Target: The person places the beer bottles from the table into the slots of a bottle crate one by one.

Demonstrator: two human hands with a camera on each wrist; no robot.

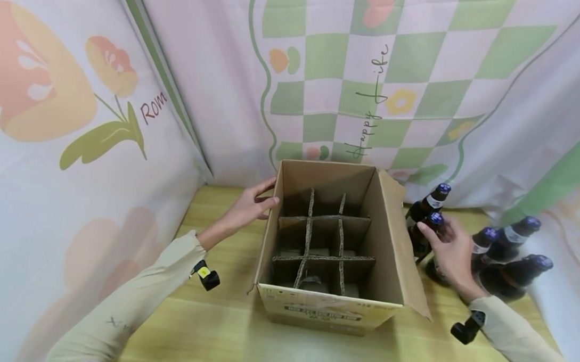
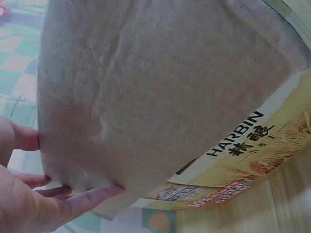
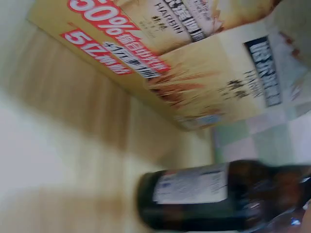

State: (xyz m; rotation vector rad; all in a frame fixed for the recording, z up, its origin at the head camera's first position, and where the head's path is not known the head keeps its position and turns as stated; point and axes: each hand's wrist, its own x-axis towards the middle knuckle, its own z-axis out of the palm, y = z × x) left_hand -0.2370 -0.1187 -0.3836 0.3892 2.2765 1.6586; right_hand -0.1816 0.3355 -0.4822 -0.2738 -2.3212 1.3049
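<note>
An open-topped cardboard beer carton (image 1: 328, 315) stands in the middle of the table, with cardboard dividers (image 1: 323, 258) forming a grid of cells inside. My left hand (image 1: 248, 206) is at its left rim; in the left wrist view the extended fingers (image 2: 92, 199) press on the brown side flap (image 2: 121, 97). On the other side, my right hand (image 1: 452, 256) holds a dark beer bottle (image 1: 421, 243) by its neck, just below the blue cap. That bottle (image 3: 194, 196) is upright beside the carton, its pale label showing in the right wrist view.
Behind the held one is another beer bottle (image 1: 419, 209). Several more bottles (image 1: 509, 276) stand right of my right hand, partly hidden by it. The carton's right flap (image 1: 405, 249) folds outward toward them. Printed curtains (image 1: 235, 94) border the wooden table (image 1: 208, 316) at the back and sides.
</note>
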